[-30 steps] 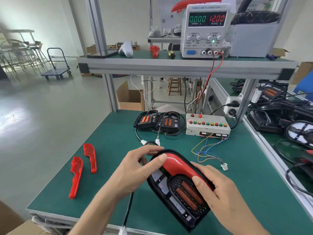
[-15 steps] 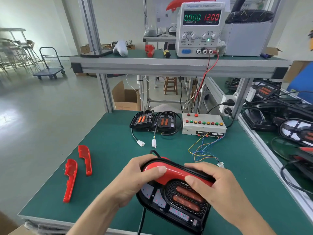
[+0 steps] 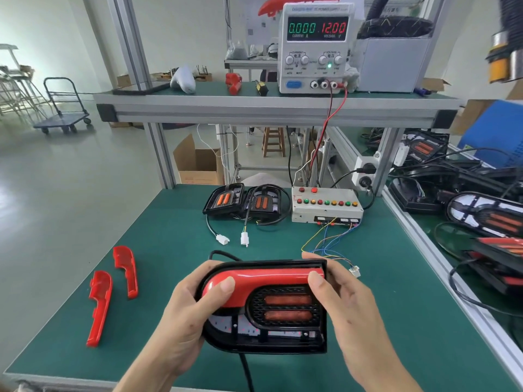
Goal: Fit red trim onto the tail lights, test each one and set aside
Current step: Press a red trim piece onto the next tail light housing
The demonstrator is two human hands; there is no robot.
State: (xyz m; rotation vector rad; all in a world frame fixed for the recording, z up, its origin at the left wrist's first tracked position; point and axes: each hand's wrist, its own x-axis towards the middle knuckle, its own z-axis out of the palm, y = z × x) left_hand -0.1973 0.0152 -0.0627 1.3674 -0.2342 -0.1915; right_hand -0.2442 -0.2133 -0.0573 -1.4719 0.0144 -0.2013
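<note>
Tail light in hand: we see one black tail light [image 3: 268,332] held over the counter's near edge, its red trim [image 3: 263,278] lying along its top side.
Left hand: our left hand [image 3: 184,315] grips the light's rounded left end, thumb pressed on the trim, fingers curled behind the housing.
Right hand: our right hand [image 3: 345,301] grips the straight right end, thumb on the trim's right tip, fingers wrapped over the top corner.
Cable: one black cable [image 3: 246,372] drops from the light past the near edge.
Loose trims: we count two red trim pieces [image 3: 99,306] near the left edge, close together, well apart from the hands.
Open room: bare green counter [image 3: 169,250] lies between those pieces and the light, and also right of our right hand toward the right edge.
Mid counter: two white connectors [image 3: 244,239] just beyond the light; a bundle of coloured wires [image 3: 325,241] ends beside our right fingers.
Far edge: two more tail lights [image 3: 244,202] touching each other, and one test box [image 3: 327,206] with coloured buttons just right of them.
Shelf above: one power supply [image 3: 315,46] reading 0.000 and 12.00.
</note>
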